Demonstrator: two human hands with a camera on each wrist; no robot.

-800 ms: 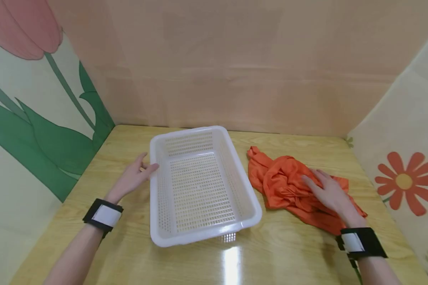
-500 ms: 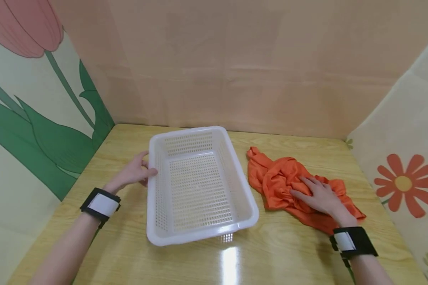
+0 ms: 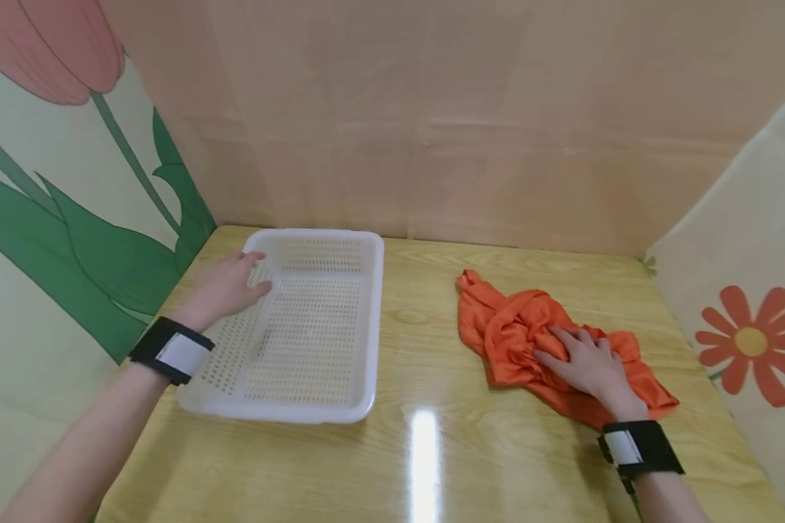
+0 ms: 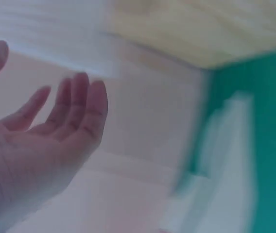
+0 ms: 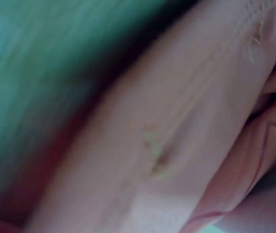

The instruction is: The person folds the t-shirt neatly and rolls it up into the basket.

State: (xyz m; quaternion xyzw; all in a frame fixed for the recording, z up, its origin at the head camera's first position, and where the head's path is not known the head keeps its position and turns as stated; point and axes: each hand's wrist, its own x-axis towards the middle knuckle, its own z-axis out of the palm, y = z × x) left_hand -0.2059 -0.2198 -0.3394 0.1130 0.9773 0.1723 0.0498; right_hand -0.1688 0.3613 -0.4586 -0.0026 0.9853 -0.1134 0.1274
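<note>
A white perforated plastic basket [image 3: 374, 327] is on the left part of the wooden table. My left hand [image 3: 225, 290] overlaps its left rim, thumb and fingers spread apart. The left wrist view shows this hand [image 4: 55, 131] with fingers extended and nothing between them, the pale basket [image 4: 45, 29] blurred beyond. On the right lies a crumpled orange cloth [image 3: 517, 327], seemingly a garment. My right hand [image 3: 592, 370] rests on it with spread fingers. In the right wrist view, seamed fabric [image 5: 143, 136] close to the lens hides that hand.
The wooden table [image 3: 425, 349] ends at a pink-beige backdrop [image 3: 419, 123]. A tulip-painted panel [image 3: 59, 189] stands along the left, and a panel with a red flower [image 3: 752, 341] along the right.
The basket has shifted left and turned straighter, away from the cloth. My left hand has gone forward and left with it, over its rim. The right hand has settled onto the cloth.
</note>
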